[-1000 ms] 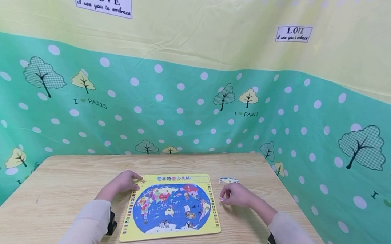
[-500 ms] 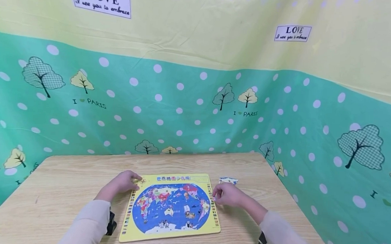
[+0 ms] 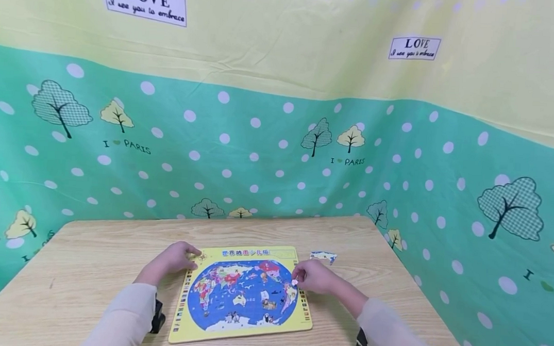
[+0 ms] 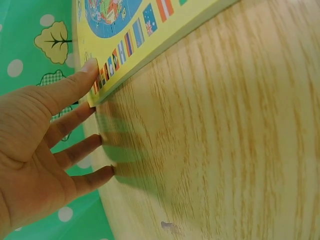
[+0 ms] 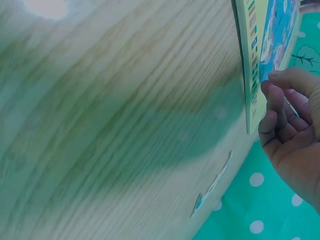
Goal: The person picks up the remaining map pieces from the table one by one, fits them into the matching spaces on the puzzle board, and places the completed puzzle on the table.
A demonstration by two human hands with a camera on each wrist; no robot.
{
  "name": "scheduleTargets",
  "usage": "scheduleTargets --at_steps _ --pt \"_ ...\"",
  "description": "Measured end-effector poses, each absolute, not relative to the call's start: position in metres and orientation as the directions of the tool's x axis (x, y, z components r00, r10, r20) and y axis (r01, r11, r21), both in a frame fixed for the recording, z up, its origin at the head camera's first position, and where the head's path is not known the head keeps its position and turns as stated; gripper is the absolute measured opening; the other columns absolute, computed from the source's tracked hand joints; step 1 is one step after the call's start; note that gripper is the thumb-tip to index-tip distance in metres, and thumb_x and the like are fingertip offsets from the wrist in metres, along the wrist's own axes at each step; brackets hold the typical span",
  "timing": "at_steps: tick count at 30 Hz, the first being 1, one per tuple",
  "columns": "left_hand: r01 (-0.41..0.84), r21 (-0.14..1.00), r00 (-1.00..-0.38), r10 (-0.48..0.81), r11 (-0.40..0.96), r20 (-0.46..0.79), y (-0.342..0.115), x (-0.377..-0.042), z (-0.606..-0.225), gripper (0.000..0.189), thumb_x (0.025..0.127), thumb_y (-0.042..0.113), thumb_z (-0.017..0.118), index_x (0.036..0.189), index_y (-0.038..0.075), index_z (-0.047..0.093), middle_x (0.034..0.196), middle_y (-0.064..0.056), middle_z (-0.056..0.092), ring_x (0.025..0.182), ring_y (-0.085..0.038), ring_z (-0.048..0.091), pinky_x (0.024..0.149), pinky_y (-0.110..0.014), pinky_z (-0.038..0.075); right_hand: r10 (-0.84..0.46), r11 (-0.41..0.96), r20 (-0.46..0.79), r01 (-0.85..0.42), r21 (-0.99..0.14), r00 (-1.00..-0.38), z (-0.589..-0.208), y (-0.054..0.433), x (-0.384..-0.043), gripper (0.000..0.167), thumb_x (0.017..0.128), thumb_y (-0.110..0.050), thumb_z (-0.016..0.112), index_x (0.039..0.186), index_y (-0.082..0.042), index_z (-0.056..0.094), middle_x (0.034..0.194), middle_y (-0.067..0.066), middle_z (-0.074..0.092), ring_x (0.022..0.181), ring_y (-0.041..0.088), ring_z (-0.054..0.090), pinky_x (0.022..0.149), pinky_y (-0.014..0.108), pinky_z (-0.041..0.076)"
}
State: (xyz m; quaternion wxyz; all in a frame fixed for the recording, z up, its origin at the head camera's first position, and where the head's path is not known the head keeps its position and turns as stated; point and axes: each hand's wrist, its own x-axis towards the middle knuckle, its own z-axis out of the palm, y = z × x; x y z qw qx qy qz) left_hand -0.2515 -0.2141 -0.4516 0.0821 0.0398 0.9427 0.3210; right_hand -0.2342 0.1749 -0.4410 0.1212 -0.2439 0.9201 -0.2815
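Observation:
A yellow-bordered world map jigsaw board [image 3: 195,335] lies on the table, its blue oval filled with a map and flags along both sides. My left hand [image 3: 178,257] rests at its upper left. In the left wrist view, the thumb [image 4: 80,85] lies on the board's corner and the other fingers reach the edge and table, straight and spread. Over the board's right edge, my right hand [image 3: 316,276] pinches a small pale puzzle piece [image 3: 294,282] between thumb and fingertips. The fingers hide most of that piece in the right wrist view.
Another loose puzzle piece [image 3: 323,256], white and blue, lies beyond the right hand, right of the board. The wooden table [image 3: 102,248] meets a green and yellow curtain [image 3: 240,166] behind and at the right.
My right hand has moved left from the bare table to above the board's right edge, carrying the small puzzle piece. The left hand and the board have stayed put.

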Motion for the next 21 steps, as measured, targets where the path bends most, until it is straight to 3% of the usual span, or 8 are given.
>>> scheduleTargets --at_steps 8,21 --pt "0.030 0.605 -0.983 0.133 0.796 -0.126 -0.214 -0.252 -0.451 0.040 0.077 0.010 0.072 0.115 0.001 0.064 0.120 -0.026 0.058 0.112 -0.045 0.051 0.098 -0.057 0.041 -0.528 0.716 -0.098 -0.380 -0.586 -0.844 -0.441 0.167 -0.235 0.014 0.078 0.000 0.065 0.089 -0.008 0.067 0.072 -0.003 0.058 0.064 0.007 0.050 0.053 0.018 0.045" --pt "0.017 0.603 -0.984 0.121 0.797 -0.132 -0.214 -0.255 -0.451 0.039 0.078 0.011 0.072 0.115 0.003 0.064 0.123 -0.026 0.057 0.116 -0.045 0.049 0.100 -0.058 0.039 -0.510 0.722 -0.116 -0.351 -0.596 -0.852 -0.443 0.163 -0.237 0.011 0.082 -0.004 0.066 0.090 -0.009 0.070 0.077 -0.003 0.061 0.071 0.008 0.052 0.061 0.018 0.046"
